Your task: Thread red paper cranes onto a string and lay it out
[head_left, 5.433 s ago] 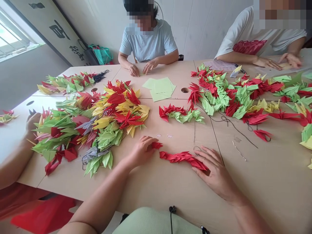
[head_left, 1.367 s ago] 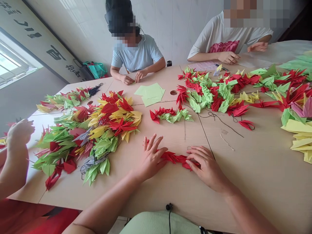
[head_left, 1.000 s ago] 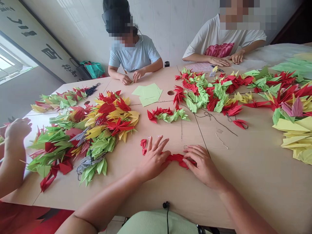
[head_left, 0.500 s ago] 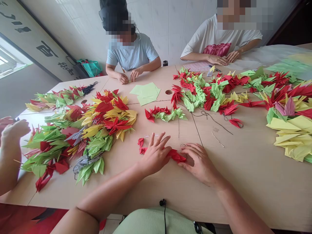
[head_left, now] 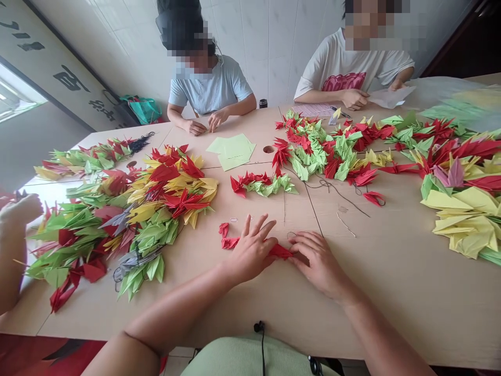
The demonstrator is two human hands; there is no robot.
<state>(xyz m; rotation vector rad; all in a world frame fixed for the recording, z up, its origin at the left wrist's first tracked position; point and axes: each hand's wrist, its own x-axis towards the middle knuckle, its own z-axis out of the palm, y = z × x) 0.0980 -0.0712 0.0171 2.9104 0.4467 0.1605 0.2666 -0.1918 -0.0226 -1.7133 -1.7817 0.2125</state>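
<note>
A string of folded red paper pieces point(head_left: 229, 242) lies on the table under and beside my left hand point(head_left: 252, 253). That hand rests over the string's middle, thumb and forefinger near the red paper, its other fingers raised and spread. My right hand point(head_left: 318, 263) pinches the right tip of the red paper between thumb and forefinger. A thin dark thread loop shows just above its fingertips. Beyond my hands lies a short red and green paper strand point(head_left: 264, 184).
Large folded-paper piles lie left point(head_left: 156, 224) and right point(head_left: 465, 209). Green sheets point(head_left: 233, 150) sit mid-table point(head_left: 391, 292). Two people work at the far side; another person's hand point(head_left: 21, 210) is at the left edge. Loose threads lie right of centre.
My right fingertips have closed onto the end of the red paper. The person at the far right has lifted a pale sheet. The view has shifted slightly.
</note>
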